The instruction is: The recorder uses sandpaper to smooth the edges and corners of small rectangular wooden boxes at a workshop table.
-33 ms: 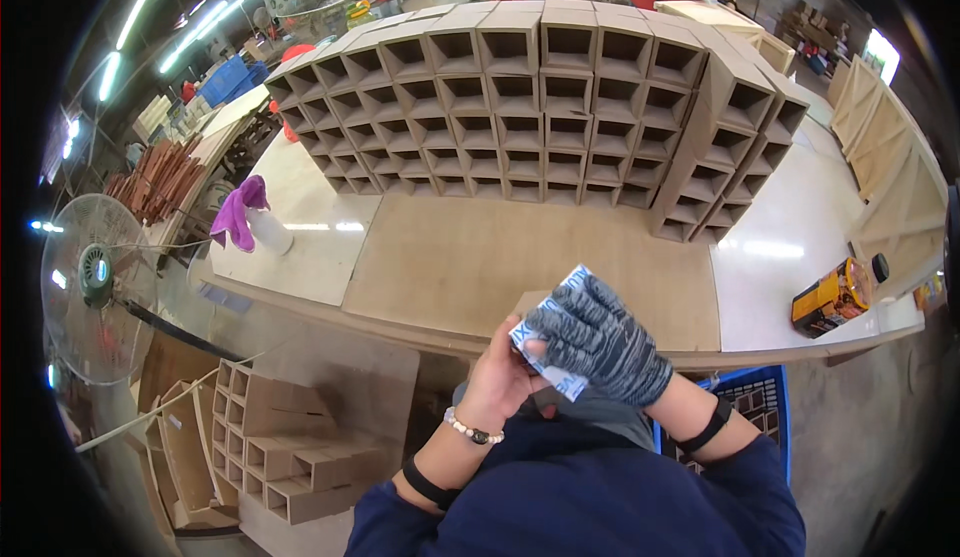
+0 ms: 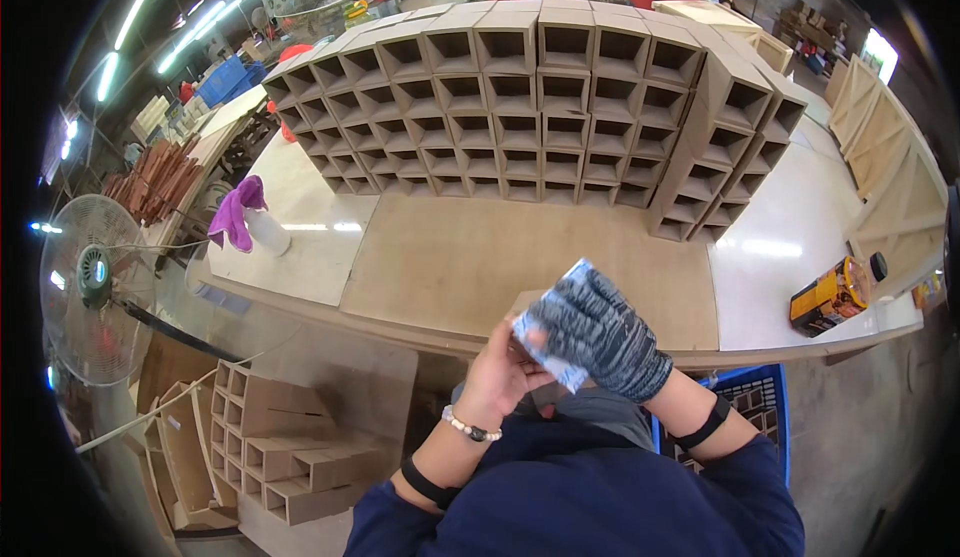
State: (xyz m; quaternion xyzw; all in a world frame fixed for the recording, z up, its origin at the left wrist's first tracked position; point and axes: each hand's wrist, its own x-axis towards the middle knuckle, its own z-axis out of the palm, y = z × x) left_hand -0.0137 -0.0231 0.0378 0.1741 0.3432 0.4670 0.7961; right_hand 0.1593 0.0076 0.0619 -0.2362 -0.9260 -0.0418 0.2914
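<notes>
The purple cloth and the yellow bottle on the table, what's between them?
In the head view, between the purple cloth and the yellow bottle lies a bare brown board on the table; nothing stands on that stretch.

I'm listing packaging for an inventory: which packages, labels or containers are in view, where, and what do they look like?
Small packet: between the gloved right hand and bare left hand; flat, pale blue and white.
Canister: lying on the white tabletop at right; yellow and black, dark cap.
Bottle: left on the table; white, purple cloth draped over it.
</notes>
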